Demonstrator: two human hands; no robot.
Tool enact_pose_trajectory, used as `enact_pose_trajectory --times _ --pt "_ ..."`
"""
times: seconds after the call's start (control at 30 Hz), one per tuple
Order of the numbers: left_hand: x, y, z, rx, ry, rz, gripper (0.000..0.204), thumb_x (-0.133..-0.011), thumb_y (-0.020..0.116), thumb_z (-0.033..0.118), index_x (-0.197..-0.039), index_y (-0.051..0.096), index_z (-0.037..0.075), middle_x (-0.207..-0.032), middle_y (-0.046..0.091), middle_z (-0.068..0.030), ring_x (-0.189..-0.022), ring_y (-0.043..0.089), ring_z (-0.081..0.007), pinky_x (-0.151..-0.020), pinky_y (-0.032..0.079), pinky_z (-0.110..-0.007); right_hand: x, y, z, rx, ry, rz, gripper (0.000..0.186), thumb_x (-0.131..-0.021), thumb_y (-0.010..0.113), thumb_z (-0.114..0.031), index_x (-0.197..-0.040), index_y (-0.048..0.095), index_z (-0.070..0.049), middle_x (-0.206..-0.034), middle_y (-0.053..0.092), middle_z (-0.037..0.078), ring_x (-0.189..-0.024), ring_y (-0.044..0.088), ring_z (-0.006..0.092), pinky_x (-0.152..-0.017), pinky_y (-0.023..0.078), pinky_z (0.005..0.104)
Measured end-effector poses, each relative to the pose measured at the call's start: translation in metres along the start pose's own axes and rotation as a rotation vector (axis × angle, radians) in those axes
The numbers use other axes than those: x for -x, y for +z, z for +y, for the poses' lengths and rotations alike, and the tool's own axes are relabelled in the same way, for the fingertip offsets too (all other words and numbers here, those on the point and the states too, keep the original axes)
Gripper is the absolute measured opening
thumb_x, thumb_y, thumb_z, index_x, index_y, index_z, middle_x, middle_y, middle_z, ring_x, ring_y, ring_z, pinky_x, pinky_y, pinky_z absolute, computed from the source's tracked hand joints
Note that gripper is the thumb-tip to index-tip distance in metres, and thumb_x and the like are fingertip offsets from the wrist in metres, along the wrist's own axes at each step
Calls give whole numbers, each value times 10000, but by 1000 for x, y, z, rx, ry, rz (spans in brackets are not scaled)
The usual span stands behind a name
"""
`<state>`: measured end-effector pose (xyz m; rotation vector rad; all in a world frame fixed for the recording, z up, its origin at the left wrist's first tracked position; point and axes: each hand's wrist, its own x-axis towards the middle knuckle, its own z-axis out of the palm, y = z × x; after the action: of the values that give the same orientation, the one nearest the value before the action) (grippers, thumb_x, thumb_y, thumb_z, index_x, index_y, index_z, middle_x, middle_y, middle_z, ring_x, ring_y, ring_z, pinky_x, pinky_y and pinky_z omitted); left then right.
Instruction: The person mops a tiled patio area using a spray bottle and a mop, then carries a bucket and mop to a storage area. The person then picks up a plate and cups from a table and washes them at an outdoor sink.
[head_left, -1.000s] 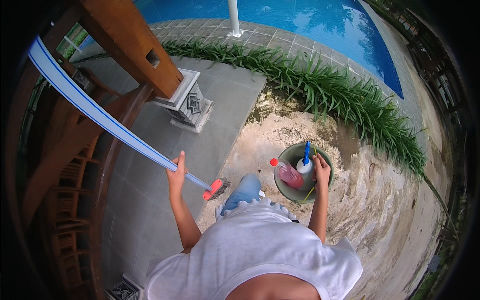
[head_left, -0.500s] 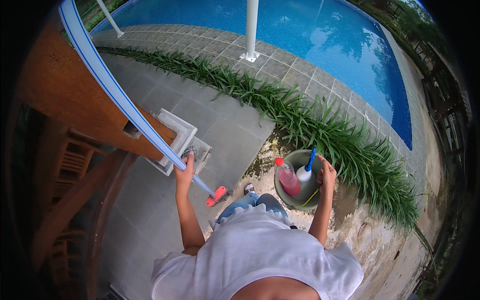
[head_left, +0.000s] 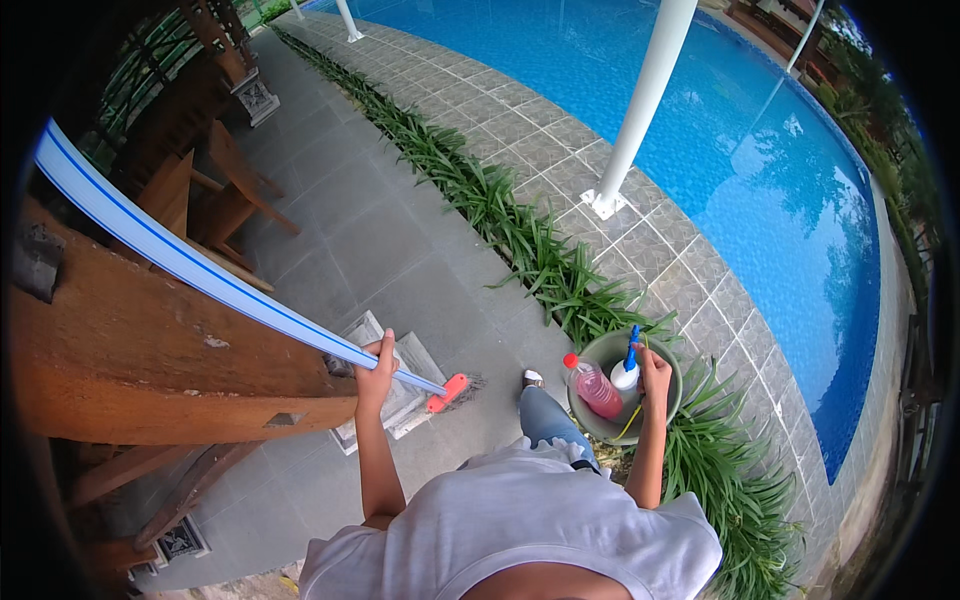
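Note:
My left hand [head_left: 375, 382] is closed round the long white-and-blue striped handle of a broom [head_left: 262, 325]. Its coral-red head [head_left: 447, 393] has dark bristles and is low over the grey tiles. On the other side my right hand [head_left: 655, 375] grips a grey-green bucket [head_left: 592, 428] at its right side; whether by rim or handle, I cannot tell. Inside the bucket lean a clear bottle of pink liquid with a red cap [head_left: 598, 392] and a white bottle with a blue spray top [head_left: 625, 374]. A thin yellow strip [head_left: 629, 424] runs down inside the bucket.
A thick orange-brown wooden post [head_left: 190, 370] on a pale stone base [head_left: 415, 385] stands at left. Wooden chairs [head_left: 235, 190] are farther back. Leafy border plants [head_left: 490, 205] separate the grey walkway [head_left: 350, 220] from the poolside tiles, a white pole [head_left: 640, 110] and the blue pool [head_left: 760, 180].
I have stepped forward and turned left along the walkway, carrying the broom and bucket. The bucket is now beside the plants, and more of the walkway and chairs shows.

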<state>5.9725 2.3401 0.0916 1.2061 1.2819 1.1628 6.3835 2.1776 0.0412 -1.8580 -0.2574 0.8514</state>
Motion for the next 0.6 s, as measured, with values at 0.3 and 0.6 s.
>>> enact_pose_trajectory --times 0.3,0.6 --pt "-134 6 91 149 105 373 494 -889 537 183 -448 329 103 -408 308 36 -358 261 -55 -390 236 -232 -157 170 -132 31 -142 -293 239 -808 609 -289 -797 676 -60 -419 333 -74 -315 266 23 -315 178 210" --pt "-268 -28 71 180 210 755 494 -888 541 192 -463 300 119 -402 278 30 -341 256 -62 -374 224 -241 -255 376 -268 7 -69 -524 298 -832 580 -358 -909 665 -83 -430 276 -106 -334 233 10 -329 150 192"
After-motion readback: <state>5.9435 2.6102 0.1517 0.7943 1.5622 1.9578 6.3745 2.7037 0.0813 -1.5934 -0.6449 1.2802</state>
